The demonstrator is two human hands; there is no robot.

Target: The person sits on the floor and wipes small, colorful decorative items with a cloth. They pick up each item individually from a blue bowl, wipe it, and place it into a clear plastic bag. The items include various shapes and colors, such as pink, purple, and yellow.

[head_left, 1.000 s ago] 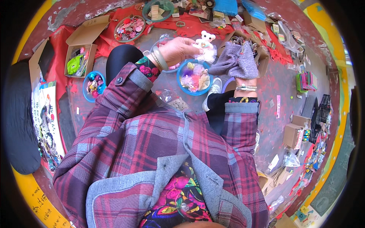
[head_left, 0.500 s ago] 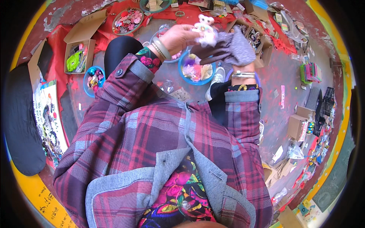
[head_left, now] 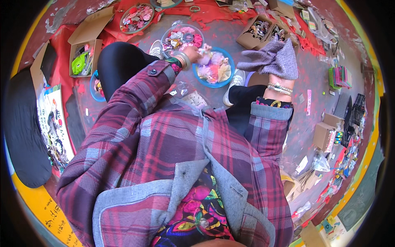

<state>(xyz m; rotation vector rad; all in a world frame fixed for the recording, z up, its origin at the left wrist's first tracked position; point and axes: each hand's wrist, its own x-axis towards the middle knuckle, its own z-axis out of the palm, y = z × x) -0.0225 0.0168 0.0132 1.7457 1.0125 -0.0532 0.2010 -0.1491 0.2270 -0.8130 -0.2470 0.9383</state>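
Note:
My left hand (head_left: 190,54), bare and with bangles at the wrist, has its fingers closed on a small white and pink plush bear (head_left: 205,50), blurred by motion. It is over the gap between two round bowls. The blue bowl (head_left: 231,71) holds fluffy pink, purple and cream pieces. Pink and dark scrunchies (head_left: 188,38) lie in the pale clear bowl (head_left: 166,34) beside it. My right hand (head_left: 275,61) wears a grey knit glove and holds nothing; its fingers stretch out to the left, apart from the bear.
At the upper right, an open cardboard box (head_left: 249,39) holds small dark items. Another cardboard box (head_left: 96,57) with a bright green piece stands at the left. A basin of red and pink pieces (head_left: 137,18) is further off. Green and pink baskets (head_left: 339,77) sit at the right.
My left hand has moved down and left with the plush bear, away from the gloved hand. My right hand has shifted to the right, and its glove fingers have come into plain sight.

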